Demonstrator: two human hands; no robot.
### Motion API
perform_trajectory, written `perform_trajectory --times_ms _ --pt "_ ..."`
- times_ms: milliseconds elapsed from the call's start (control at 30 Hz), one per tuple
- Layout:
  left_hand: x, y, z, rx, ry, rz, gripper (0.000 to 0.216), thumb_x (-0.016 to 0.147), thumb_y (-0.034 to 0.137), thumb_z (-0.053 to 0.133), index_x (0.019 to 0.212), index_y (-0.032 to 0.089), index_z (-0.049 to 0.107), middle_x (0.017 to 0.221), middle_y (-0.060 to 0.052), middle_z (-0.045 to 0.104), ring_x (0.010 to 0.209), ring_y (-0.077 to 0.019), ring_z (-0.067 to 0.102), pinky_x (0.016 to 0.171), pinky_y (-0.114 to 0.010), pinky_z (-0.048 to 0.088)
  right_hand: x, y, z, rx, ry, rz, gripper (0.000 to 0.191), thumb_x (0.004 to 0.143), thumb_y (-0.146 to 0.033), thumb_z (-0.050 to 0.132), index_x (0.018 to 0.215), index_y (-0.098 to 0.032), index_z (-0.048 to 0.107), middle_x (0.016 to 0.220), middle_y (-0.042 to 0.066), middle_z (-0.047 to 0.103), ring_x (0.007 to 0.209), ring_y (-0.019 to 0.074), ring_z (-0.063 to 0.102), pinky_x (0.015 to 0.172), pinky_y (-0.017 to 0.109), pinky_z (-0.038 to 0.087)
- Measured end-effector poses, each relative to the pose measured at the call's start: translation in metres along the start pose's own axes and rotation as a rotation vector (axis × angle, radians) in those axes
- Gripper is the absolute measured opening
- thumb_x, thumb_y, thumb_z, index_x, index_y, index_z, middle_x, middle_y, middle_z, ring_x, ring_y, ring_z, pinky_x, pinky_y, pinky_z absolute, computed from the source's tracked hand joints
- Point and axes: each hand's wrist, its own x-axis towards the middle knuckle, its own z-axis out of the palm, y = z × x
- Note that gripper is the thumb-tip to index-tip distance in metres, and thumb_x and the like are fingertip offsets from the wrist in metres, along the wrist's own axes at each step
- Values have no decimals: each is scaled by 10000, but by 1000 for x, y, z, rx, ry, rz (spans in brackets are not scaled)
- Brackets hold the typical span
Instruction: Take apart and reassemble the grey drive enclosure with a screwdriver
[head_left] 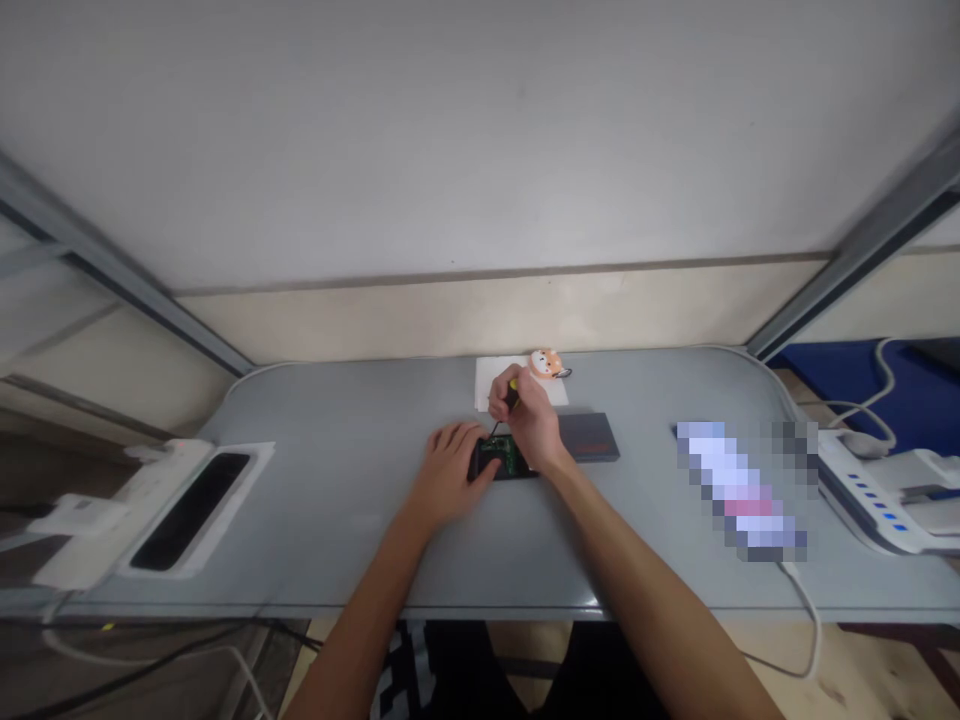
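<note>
A small black device with an exposed green circuit board (513, 460) lies flat on the grey table, partly covered by both hands. My left hand (450, 468) grips its left end, the fingers along the far side and the thumb over the near part. In my closed right hand (534, 415) is a screwdriver (513, 394) with a yellow and black handle. It tilts, its thin shaft pointing down at the upper left of the board; whether the tip sits in a screw is too small to tell. A dark flat box (590, 437) lies just right of my right hand.
Behind my hands are white paper (490, 372) and an orange-and-white animal-face item (545, 362). On the left lie a black phone (191, 510) and a white power strip (94, 535). A blurred-out phone (739, 490) with a cable and another power strip (862, 500) occupy the right.
</note>
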Motion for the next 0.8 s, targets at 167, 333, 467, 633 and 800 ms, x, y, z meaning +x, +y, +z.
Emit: perform_trajectory --times_ms 167,333,467,633,800 --pt "-1 -2 1 7 5 14 303 971 313 638 1253 238 557 1299 -76 664 1262 -301 546 1078 -478 377 1 -1 -3 36 -8 -5 459 976 -614 571 757 -212 535 644 -29 388 576 124 327 585 300 245" --pt "-1 -2 2 7 8 15 300 975 311 639 1252 234 556 1310 -76 663 1265 -301 544 1074 -479 377 0 -1 -1 39 1 -12 456 951 -626 596 758 -218 530 669 -23 399 594 133 333 595 304 256" --pt "0 -1 1 1 1 3 291 966 312 639 1239 239 570 1308 -75 666 1267 -304 546 1081 -485 377 0 -2 0 4 9 12 484 939 -667 580 753 -226 511 667 -24 385 591 139 332 588 310 268" --pt "-1 -1 1 -2 9 12 294 969 325 635 1243 241 569 1297 -71 670 1254 -296 549 1078 -477 380 1 -2 -1 30 12 1 468 952 -645 578 756 -224 519 643 -30 377 573 131 325 582 306 255" --pt "-1 -2 2 1 8 10 313 960 320 644 1254 242 570 1299 -78 666 1257 -304 549 1079 -484 379 1 -2 0 4 14 4 512 927 -701 583 750 -226 507 672 -25 375 582 132 342 575 305 290"
